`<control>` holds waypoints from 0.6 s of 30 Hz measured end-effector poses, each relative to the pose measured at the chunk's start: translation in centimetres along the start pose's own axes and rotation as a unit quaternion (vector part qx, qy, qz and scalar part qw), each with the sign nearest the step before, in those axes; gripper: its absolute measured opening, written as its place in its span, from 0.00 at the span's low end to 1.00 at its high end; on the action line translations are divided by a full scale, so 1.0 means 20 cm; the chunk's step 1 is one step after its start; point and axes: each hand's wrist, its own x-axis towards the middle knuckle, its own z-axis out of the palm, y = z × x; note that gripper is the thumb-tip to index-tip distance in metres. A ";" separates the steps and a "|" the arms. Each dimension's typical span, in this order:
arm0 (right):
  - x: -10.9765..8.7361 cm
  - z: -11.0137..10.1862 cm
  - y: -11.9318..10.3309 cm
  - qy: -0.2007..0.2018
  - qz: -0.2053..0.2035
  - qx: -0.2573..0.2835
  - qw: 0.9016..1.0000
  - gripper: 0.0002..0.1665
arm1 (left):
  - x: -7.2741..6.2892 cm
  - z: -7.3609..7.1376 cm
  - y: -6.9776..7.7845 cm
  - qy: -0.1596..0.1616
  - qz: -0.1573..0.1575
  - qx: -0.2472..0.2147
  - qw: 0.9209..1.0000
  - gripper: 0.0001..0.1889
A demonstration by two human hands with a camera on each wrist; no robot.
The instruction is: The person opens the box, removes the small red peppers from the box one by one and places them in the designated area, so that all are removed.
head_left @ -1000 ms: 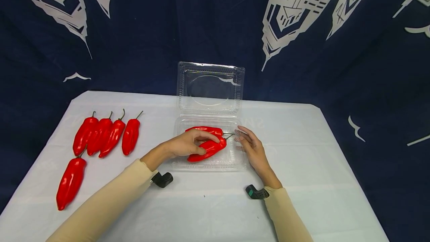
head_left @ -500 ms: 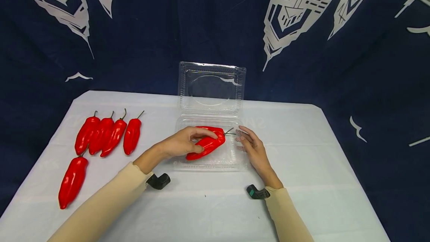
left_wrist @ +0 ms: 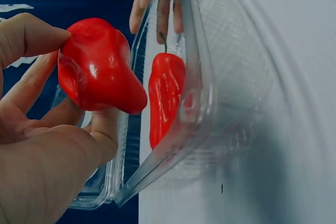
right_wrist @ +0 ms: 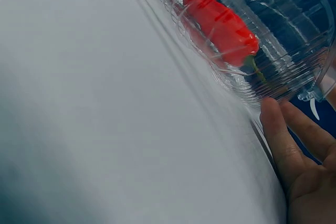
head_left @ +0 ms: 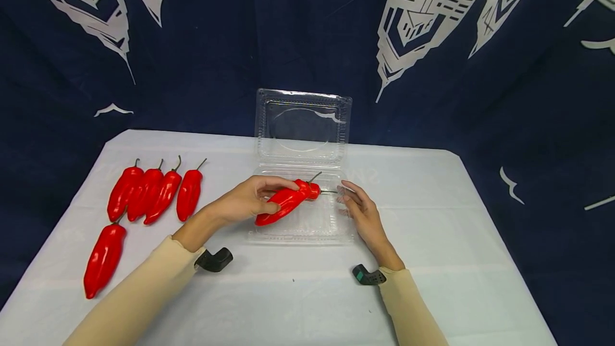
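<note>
My left hand (head_left: 252, 196) holds a glossy red pepper (head_left: 283, 204) between thumb and fingers, tilted with its stem up to the right, above an open clear plastic clamshell box (head_left: 307, 231). In the left wrist view this pepper (left_wrist: 97, 66) points its blunt end at the camera. A second red pepper (left_wrist: 167, 93) lies inside the box, partly covered by the held one in the head view. At the box's right end rests my right hand (head_left: 367, 220), fingers mostly straight and the fingertips (right_wrist: 271, 107) right at the clear wall.
Several red peppers (head_left: 163, 196) lie side by side at the table's left, with one more pepper (head_left: 104, 260) in front of them. The box's lid (head_left: 302, 127) stands raised at the back, before a dark blue patterned cloth (head_left: 206, 41). White cloth covers the table (head_left: 432, 228).
My left hand has drawn back left and slightly up with its pepper, uncovering the stem end of the pepper in the box. My right hand has stayed at the box's end.
</note>
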 end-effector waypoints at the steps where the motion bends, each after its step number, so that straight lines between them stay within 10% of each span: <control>1: 0.00 0.00 0.00 0.000 0.000 0.000 1.000 0.25 | -0.01 0.00 0.00 0.000 -0.001 -0.002 1.000 0.26; 18: -0.01 0.00 -0.02 -0.004 0.000 -0.001 1.000 0.25 | -0.17 -0.08 0.02 0.033 0.004 -0.042 0.999 0.27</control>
